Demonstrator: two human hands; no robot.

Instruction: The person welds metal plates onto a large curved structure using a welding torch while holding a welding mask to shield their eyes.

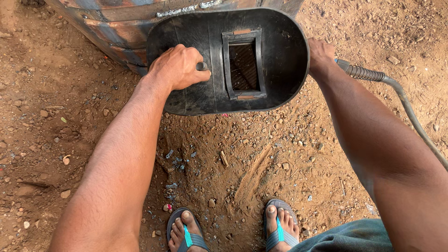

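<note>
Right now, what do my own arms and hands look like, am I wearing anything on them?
Both arms are bare along all that shows: no sleeves, no gloves, no watch, band or ring in view. The left hand shows its back and knuckles. The right hand is partly hidden behind the dark shield, so its fingers cannot be checked.

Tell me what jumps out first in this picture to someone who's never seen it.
The black oval hand-held welding shield with its dark rectangular window fills the top centre, gripped by the left hand. The right hand at its right edge holds a tool on a grey cable. Behind it stands a rusty metal drum.
</note>
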